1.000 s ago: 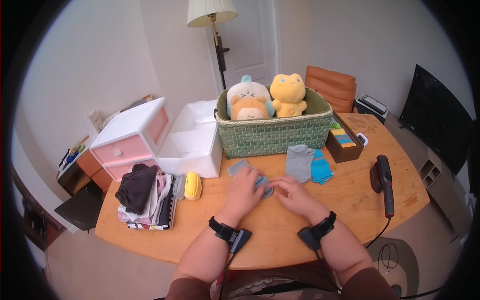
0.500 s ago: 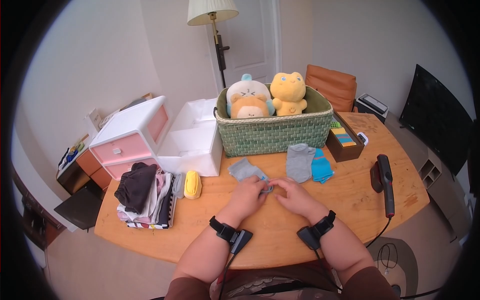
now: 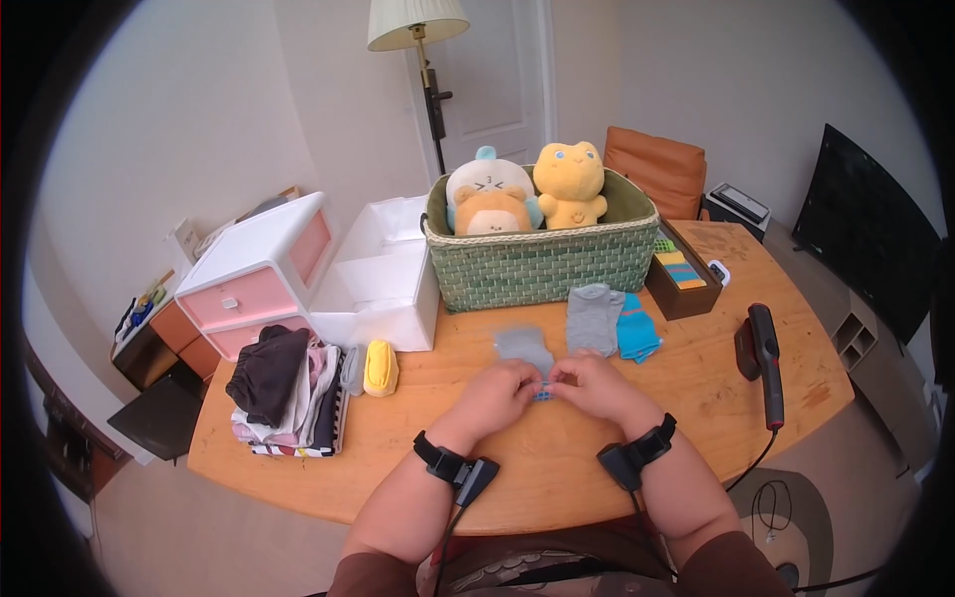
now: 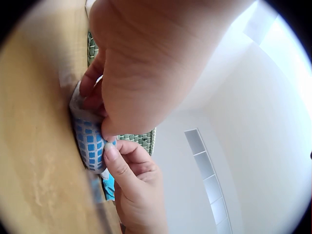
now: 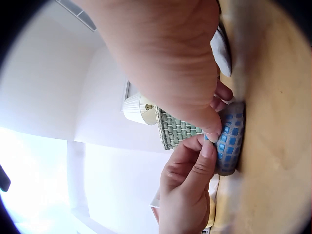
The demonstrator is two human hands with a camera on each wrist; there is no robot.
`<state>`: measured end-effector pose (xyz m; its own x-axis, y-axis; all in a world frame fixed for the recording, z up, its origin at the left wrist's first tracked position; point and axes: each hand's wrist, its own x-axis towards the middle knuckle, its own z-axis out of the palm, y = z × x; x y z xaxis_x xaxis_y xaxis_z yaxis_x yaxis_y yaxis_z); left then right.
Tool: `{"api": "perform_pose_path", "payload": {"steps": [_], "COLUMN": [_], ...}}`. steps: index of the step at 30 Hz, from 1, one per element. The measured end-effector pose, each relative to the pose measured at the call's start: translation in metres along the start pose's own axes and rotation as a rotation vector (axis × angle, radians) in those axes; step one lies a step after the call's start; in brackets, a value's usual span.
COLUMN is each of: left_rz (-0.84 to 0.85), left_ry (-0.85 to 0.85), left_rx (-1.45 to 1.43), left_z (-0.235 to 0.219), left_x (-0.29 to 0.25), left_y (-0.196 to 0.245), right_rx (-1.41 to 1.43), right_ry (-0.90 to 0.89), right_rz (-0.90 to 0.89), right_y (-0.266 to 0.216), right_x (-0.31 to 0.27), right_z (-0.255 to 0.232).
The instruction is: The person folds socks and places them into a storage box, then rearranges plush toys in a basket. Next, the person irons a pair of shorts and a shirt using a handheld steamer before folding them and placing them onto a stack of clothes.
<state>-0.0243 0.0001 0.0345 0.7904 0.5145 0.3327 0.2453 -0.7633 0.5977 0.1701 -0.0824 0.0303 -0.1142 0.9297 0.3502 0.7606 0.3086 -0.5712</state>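
Note:
A grey sock (image 3: 525,346) lies on the table in front of the basket, its near end between the two hands. That end shows a blue grid pattern (image 4: 89,141) in the left wrist view and looks rounded in the right wrist view (image 5: 230,139). The left hand (image 3: 494,395) pinches its edge between thumb and fingers. Close beside it, the right hand (image 3: 603,390) pinches the same edge, fingertips almost touching the left ones. Behind the right hand lie a flat grey sock (image 3: 593,318) and a blue sock (image 3: 637,330).
A green woven basket (image 3: 542,269) holds two plush toys. White bins (image 3: 383,298) and a pink drawer unit (image 3: 249,289) stand left, behind folded clothes (image 3: 284,398) and a yellow roll (image 3: 380,368). At right are a brown box (image 3: 684,289) and a black corded appliance (image 3: 764,363).
The grey sock has shifted right and turned, its patterned end now toward the body. The left hand has moved slightly right; both hands now pinch that end.

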Motion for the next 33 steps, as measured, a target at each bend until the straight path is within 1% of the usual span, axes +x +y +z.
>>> {"api": "perform_pose_path", "payload": {"steps": [1, 3, 4, 6, 10, 12, 16, 18, 21, 22, 24, 28, 30, 31, 33], "left_rz": [0.001, -0.068, -0.069, -0.194, -0.178, -0.058, 0.007, 0.082, 0.1, 0.101, 0.032, 0.058, 0.037, 0.036, -0.049], "left_ry": [-0.001, -0.032, -0.032, 0.015, 0.038, 0.012, 0.019, 0.006, -0.011, -0.012, -0.06, -0.044, -0.049, -0.047, -0.038], "left_rx": [-0.001, -0.013, -0.014, -0.14, -0.123, -0.02, -0.012, 0.056, 0.087, 0.088, 0.101, 0.137, 0.181, 0.181, 0.095], "left_z": [0.001, 0.004, 0.004, 0.004, 0.003, 0.004, 0.006, 0.007, 0.006, 0.003, -0.003, -0.001, -0.002, -0.001, -0.002], "left_x": [0.0, -0.001, -0.001, 0.0, 0.0, 0.0, 0.0, 0.0, -0.001, -0.002, -0.004, -0.005, -0.005, -0.004, -0.003], "left_y": [-0.001, -0.003, -0.003, -0.002, -0.006, -0.009, -0.01, -0.011, -0.006, -0.001, 0.011, 0.007, 0.006, 0.004, 0.0], "right_rx": [0.0, 0.249, 0.249, 0.292, 0.224, 0.169, 0.143, 0.115, 0.107, 0.107, 0.067, 0.064, 0.134, 0.134, 0.089], "right_ry": [0.001, -0.033, -0.033, 0.007, 0.031, 0.071, 0.081, 0.095, 0.094, 0.095, 0.103, 0.063, -0.021, -0.023, -0.082], "right_rz": [0.002, 0.118, 0.119, 0.186, 0.123, 0.094, 0.093, 0.059, 0.068, 0.068, -0.002, 0.033, 0.047, 0.046, 0.016], "right_y": [0.002, 0.007, 0.007, 0.004, 0.008, 0.008, 0.007, 0.009, 0.009, 0.01, 0.014, 0.016, 0.011, 0.011, 0.011], "right_x": [0.0, 0.0, 0.0, 0.0, 0.0, 0.001, 0.001, 0.002, 0.002, 0.002, 0.002, 0.0, -0.002, -0.002, -0.001], "right_z": [0.002, 0.007, 0.007, 0.009, 0.016, 0.017, 0.017, 0.019, 0.019, 0.019, 0.021, 0.02, 0.011, 0.008, 0.005]}}
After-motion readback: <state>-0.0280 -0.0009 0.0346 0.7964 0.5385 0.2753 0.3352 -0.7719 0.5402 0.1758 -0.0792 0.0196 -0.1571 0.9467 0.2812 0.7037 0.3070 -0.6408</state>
